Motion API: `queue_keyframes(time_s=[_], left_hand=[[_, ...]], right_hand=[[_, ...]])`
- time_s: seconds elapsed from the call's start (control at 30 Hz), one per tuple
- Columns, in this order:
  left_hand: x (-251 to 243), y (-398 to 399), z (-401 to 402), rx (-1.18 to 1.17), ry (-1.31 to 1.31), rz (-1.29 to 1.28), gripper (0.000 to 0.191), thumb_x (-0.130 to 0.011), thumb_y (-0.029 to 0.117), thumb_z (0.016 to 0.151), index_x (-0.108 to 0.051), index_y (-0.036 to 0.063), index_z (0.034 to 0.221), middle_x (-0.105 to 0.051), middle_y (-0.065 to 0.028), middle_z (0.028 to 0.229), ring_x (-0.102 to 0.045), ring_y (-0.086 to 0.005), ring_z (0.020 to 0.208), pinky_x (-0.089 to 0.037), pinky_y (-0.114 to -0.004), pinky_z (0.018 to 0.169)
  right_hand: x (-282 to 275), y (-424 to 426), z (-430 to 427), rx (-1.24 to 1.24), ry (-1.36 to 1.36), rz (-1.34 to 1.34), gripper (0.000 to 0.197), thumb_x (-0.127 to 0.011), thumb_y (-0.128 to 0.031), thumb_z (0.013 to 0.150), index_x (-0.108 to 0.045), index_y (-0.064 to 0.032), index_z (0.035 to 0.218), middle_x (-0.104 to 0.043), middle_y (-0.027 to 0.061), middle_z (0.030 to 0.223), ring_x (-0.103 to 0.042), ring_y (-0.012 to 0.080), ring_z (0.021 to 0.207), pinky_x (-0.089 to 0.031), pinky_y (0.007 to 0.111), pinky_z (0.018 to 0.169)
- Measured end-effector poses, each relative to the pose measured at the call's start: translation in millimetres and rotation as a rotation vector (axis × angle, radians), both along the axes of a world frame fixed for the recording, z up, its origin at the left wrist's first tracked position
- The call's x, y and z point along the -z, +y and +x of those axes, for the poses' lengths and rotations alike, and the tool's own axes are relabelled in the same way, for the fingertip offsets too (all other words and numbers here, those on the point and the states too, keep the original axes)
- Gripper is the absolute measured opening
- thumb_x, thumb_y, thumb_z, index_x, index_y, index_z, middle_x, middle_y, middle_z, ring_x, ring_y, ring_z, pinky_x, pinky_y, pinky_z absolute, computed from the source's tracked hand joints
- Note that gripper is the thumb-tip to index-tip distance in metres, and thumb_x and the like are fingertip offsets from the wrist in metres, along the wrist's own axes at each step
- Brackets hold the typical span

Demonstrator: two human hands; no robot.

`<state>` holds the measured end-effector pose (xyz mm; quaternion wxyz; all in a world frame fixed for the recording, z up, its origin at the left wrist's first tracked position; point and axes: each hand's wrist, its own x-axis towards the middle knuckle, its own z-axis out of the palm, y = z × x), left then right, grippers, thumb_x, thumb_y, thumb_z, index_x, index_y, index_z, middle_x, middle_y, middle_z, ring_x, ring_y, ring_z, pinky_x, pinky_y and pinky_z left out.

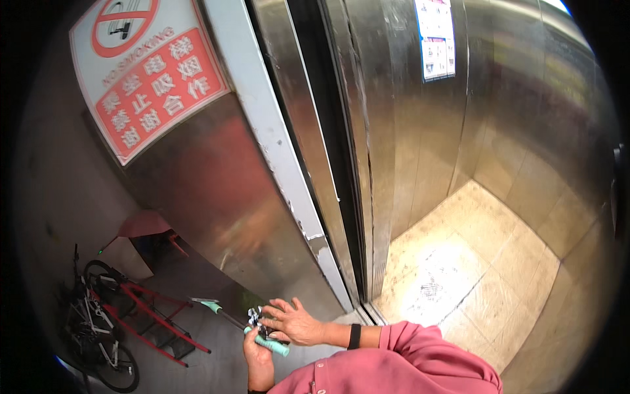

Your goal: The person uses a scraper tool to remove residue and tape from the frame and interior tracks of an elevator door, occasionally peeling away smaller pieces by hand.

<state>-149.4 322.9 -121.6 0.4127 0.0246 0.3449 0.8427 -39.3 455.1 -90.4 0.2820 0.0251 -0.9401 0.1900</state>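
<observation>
My left hand holds the mint-green grip of a long-handled tool with a dark shaft. The far end of the tool is a mint-green and whitish flat head, pointing to the upper left; its exact kind cannot be told. My right hand, with a black band on the wrist, lies just above the grip with fingers partly spread. Its fingertips reach a crumpled black-and-white item beside the grip. Whether that hand grips the item is hidden.
An open elevator car with a lit tiled floor is at the right, past the metal door frame. A no-smoking sign hangs on the panel at left. A red stepladder, bicycles and a reddish umbrella stand lower left.
</observation>
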Motion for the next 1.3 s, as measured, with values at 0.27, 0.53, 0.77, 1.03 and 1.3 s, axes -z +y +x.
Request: queue_keyframes(time_s=[0.27,0.53,0.77,1.03,1.3], left_hand=[[11.5,-17.1,-6.0,-0.066,0.081,-0.258,0.026,-0.052,0.002,0.074,-0.052,0.0036,0.101,-0.058,-0.0098,0.089,-0.059,-0.0238,0.078,-0.052,-0.038,0.066],[10.1,-52.5,-18.1,-0.227,0.029,-0.290,0.024,-0.051,-0.001,0.072,-0.051,0.0023,0.096,-0.059,-0.0103,0.082,-0.060,-0.0238,0.070,-0.054,-0.035,0.060],[14.1,-55.8,-13.0,-0.207,0.057,-0.339,0.027,-0.050,-0.001,0.075,-0.050,0.0037,0.101,-0.057,-0.0094,0.088,-0.059,-0.0242,0.080,-0.053,-0.041,0.069],[7.3,-49.1,9.1,-0.278,0.004,-0.364,0.024,-0.050,0.000,0.075,-0.050,0.0042,0.098,-0.058,-0.0112,0.088,-0.059,-0.0258,0.078,-0.053,-0.041,0.068],[9.3,-46.1,13.9,-0.305,0.004,-0.356,0.024,-0.051,-0.001,0.074,-0.050,0.0040,0.098,-0.057,-0.0117,0.086,-0.058,-0.0262,0.076,-0.052,-0.041,0.065]], right_hand=[[10.8,35.9,23.2,-0.037,-0.100,-0.247,0.044,-0.057,-0.042,0.081,-0.055,-0.0137,0.113,-0.059,0.0081,0.101,-0.057,0.0243,0.089,-0.043,0.047,0.075],[-45.5,164.8,46.0,0.370,0.749,-1.442,0.027,-0.054,-0.026,0.088,-0.063,-0.0004,0.088,-0.055,-0.0001,0.061,-0.041,0.0030,0.046,-0.032,0.018,0.041],[-56.8,198.9,22.2,0.456,0.545,-1.504,0.030,-0.066,-0.029,0.080,-0.062,-0.0007,0.069,-0.055,0.0011,0.054,-0.040,0.0042,0.045,-0.029,0.021,0.041],[-65.6,195.1,18.1,0.482,0.612,-1.415,0.022,-0.067,-0.019,0.079,-0.057,-0.0021,0.068,-0.054,0.0004,0.056,-0.039,0.0034,0.046,-0.029,0.019,0.042],[-45.3,191.8,28.6,0.482,0.799,-0.946,0.011,-0.056,-0.009,0.083,-0.061,-0.0026,0.091,-0.060,0.0053,0.067,-0.057,0.0139,0.057,-0.044,0.028,0.050]])
